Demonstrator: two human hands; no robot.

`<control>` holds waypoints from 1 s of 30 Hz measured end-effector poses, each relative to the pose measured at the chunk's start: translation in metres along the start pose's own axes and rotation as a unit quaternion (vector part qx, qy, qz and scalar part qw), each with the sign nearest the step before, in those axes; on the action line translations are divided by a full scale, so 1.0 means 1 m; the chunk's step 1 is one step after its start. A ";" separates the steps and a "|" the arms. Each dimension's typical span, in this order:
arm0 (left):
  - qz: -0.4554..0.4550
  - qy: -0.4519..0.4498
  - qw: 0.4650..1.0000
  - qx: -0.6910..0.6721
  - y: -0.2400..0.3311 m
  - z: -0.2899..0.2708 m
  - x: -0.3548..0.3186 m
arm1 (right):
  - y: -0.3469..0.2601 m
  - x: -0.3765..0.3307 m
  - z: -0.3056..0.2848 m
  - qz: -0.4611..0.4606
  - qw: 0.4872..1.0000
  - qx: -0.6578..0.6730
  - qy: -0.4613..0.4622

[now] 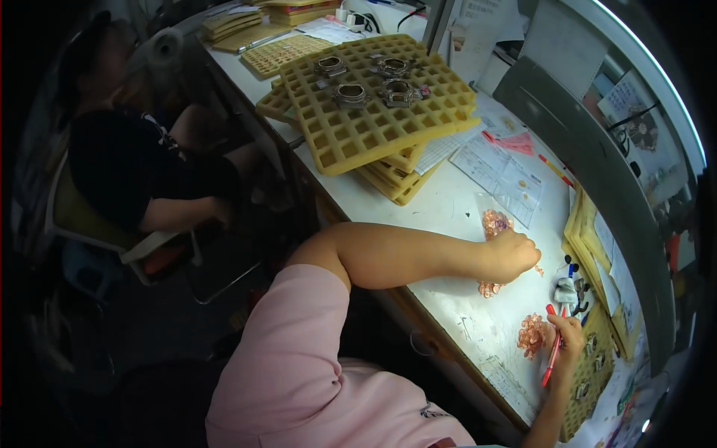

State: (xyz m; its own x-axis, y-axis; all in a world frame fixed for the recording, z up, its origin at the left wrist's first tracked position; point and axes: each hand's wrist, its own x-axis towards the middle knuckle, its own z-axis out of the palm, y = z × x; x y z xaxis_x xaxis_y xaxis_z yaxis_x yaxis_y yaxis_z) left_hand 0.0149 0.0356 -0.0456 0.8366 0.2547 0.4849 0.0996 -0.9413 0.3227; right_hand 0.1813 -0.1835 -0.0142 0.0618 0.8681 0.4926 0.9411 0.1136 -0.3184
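My left hand (515, 256) is closed, knuckles up, over small copper-coloured round pieces (496, 222) that lie partly in a clear plastic bag. More of them show at its near side; whatever its fingers hold is hidden. My right hand (570, 337) grips a slim red pen-shaped tool (553, 357), whose exact kind I cannot make out. Just left of that hand, a second heap of copper-coloured pieces (531, 336) sits loose on the white table (444, 310). A small whitish item with a blue top (565, 290) and dark parts are beyond the right hand.
Stacked yellow grid trays (358, 134) carry several metal watch-case-like parts (351, 94). Another yellow tray (594, 366) with similar parts is right of my right hand. Papers (497, 172) and an orange-red pen (556, 170) lie farther back. A seated person (127, 164) is at left.
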 end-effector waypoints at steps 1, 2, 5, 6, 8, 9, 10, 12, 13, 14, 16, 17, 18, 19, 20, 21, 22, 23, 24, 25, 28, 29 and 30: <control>-0.020 -0.029 0.999 -0.021 0.007 -0.012 0.000 | 0.000 0.000 0.000 0.004 1.000 -0.001 0.002; -0.021 -0.020 0.998 -0.051 0.009 -0.013 -0.001 | 0.000 -0.001 0.000 0.007 1.000 -0.002 0.006; -0.042 -0.026 0.987 -0.153 0.017 -0.015 -0.001 | 0.001 0.003 -0.001 -0.026 0.999 -0.015 0.012; -0.026 -0.003 0.983 -0.181 0.017 -0.009 -0.003 | -0.003 0.005 -0.001 -0.043 0.999 -0.021 0.019; -0.004 -0.003 0.974 -0.228 0.019 -0.006 -0.002 | -0.015 0.014 -0.005 -0.082 0.995 -0.052 0.017; 0.004 -0.028 0.968 -0.249 0.019 -0.005 0.000 | -0.016 0.016 -0.005 -0.079 0.995 -0.053 0.019; -0.019 -0.038 0.958 -0.282 0.022 -0.004 -0.001 | -0.016 0.016 -0.005 -0.094 0.993 -0.066 0.016; -0.019 -0.060 0.919 -0.390 0.024 -0.001 -0.001 | -0.019 0.019 -0.006 -0.107 0.992 -0.067 -0.005; -0.049 -0.086 0.893 -0.440 0.028 -0.004 -0.002 | -0.023 0.020 -0.007 -0.114 0.990 -0.078 -0.007; -0.085 -0.111 0.863 -0.485 0.032 -0.006 -0.003 | -0.026 0.022 -0.008 -0.121 0.989 -0.088 -0.009; -0.128 -0.154 0.808 -0.554 0.036 -0.008 -0.004 | -0.031 0.027 -0.006 -0.145 0.986 -0.082 -0.001; -0.134 -0.161 0.790 -0.577 0.037 -0.006 -0.005 | -0.038 0.029 -0.005 -0.147 0.987 -0.067 -0.002; -0.141 -0.167 0.770 -0.599 0.039 -0.003 -0.007 | -0.042 0.030 -0.004 -0.149 0.987 -0.051 -0.004; -0.146 -0.172 0.760 -0.610 0.041 -0.004 -0.008 | -0.043 0.027 -0.002 -0.125 0.992 -0.027 -0.010; -0.136 -0.179 0.753 -0.618 0.042 0.002 -0.007 | -0.040 0.021 0.002 -0.125 0.992 -0.025 -0.010; -0.127 -0.186 0.747 -0.626 0.042 0.007 -0.006 | -0.035 0.014 0.007 -0.095 0.995 -0.014 0.016; -0.139 -0.199 0.738 -0.629 0.045 0.003 -0.007 | -0.029 0.007 0.011 -0.063 0.997 -0.002 0.043; -0.137 -0.202 0.735 -0.633 0.046 0.006 -0.008 | -0.021 0.003 0.011 -0.080 0.996 0.008 0.032; -0.135 -0.204 0.732 -0.636 0.045 0.007 -0.009 | -0.019 0.001 0.013 -0.079 0.996 0.009 0.032; -0.131 -0.199 0.737 -0.632 0.047 0.000 -0.011 | -0.018 0.001 0.013 -0.061 0.997 0.016 0.034; -0.112 -0.183 0.748 -0.628 0.050 -0.003 -0.013 | -0.024 0.011 0.011 -0.074 0.996 0.026 0.034; -0.102 -0.181 0.760 -0.616 0.050 0.000 -0.012 | -0.024 0.014 0.011 -0.095 0.995 0.021 0.037; -0.092 -0.179 0.771 -0.604 0.050 0.004 -0.011 | -0.019 0.011 0.013 -0.090 0.995 0.020 0.041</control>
State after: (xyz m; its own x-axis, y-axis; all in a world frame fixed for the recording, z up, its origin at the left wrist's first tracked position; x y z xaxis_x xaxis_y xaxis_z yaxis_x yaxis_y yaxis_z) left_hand 0.0130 -0.0157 -0.0384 0.9849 0.0789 0.1542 -0.1585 0.0510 0.9860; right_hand 0.1595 -0.1696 -0.0137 -0.0786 0.7894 0.6088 0.9257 0.2844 -0.2493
